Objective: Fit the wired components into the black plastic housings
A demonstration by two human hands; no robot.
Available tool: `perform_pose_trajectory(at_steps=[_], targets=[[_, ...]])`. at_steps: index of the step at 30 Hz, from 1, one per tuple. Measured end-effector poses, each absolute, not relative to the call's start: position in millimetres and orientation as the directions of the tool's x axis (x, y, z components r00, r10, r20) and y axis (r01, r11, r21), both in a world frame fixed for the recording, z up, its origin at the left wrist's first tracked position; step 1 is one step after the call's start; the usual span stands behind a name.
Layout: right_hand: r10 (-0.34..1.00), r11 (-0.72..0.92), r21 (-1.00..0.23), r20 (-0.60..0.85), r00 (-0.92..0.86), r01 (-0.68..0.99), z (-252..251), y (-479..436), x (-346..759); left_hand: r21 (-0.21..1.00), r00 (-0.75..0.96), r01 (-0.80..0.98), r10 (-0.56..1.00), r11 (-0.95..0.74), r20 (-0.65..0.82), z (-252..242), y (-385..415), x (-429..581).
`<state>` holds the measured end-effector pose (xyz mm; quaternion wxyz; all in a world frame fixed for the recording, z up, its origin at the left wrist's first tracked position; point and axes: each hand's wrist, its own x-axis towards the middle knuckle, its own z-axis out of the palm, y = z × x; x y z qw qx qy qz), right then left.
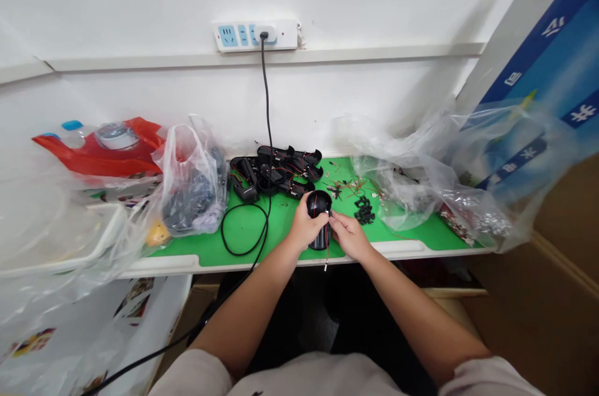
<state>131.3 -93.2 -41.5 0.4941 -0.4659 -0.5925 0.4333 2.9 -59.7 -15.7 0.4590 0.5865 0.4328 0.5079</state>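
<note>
the black shell (pixel 321 238) is at the near edge of the green surface (pixel 283 215), between the two hands. the left hand (pixel 306 224) has its grip wrapped round it, thumb across the front, likely to steady it. the right hand (pixel 350 236) has its grip at the shell's right rim, fingertips drawn in by the red wire (pixel 327 252) (whether they pinch it, i cannot tell). more shells (pixel 276 171) lie heaped behind, black bits (pixel 364 211) to the right, probably for easy reach.

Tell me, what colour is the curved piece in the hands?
The curved piece is shiny black, best seen in the head view.
</note>
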Motion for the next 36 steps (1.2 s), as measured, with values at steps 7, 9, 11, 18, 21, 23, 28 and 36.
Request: perform_pose_trajectory(at_steps=[7,9,11,18,21,23,28,36], targets=[[0.957,0.288,-0.930,0.275,-0.088,0.229,-35.0,-95.1,131.4,0.975,0.116,0.066,0.972,-0.213,0.205,-15.1,-61.2,3.8],[0.941,0.337,-0.898,0.322,-0.100,0.282,-33.5,-94.7,131.3,0.973,0.127,0.078,0.970,-0.219,0.209,-15.0,-61.6,4.3],[0.927,0.374,-0.869,0.358,-0.112,0.323,-33.5,-93.8,131.3,0.970,0.137,0.088,0.967,-0.228,0.215,-14.8,-62.1,5.0],[0.915,0.400,-0.836,0.384,-0.120,0.376,-36.1,-91.7,130.9,0.946,0.105,0.176,0.960,-0.274,0.259,-12.4,-62.5,7.8],[0.911,0.409,-0.823,0.393,-0.124,0.395,-34.3,-90.2,130.4,0.948,0.103,0.180,0.963,-0.264,0.249,-13.5,-58.0,7.9],[0.918,0.393,-0.836,0.382,-0.108,0.382,-32.9,-88.5,129.7,0.960,0.106,0.167,0.972,-0.225,0.209,-14.6,-53.7,8.4],[0.964,0.265,-0.947,0.267,-0.019,0.178,-33.4,-82.6,130.0,1.000,0.129,0.011,0.992,-0.005,0.004,-10.6,-50.0,8.6],[0.952,0.287,-0.926,0.304,-0.031,-0.244,-18.5,-76.0,148.7,0.939,0.522,0.020,0.797,0.344,-0.304,4.6,-73.9,-5.3]])
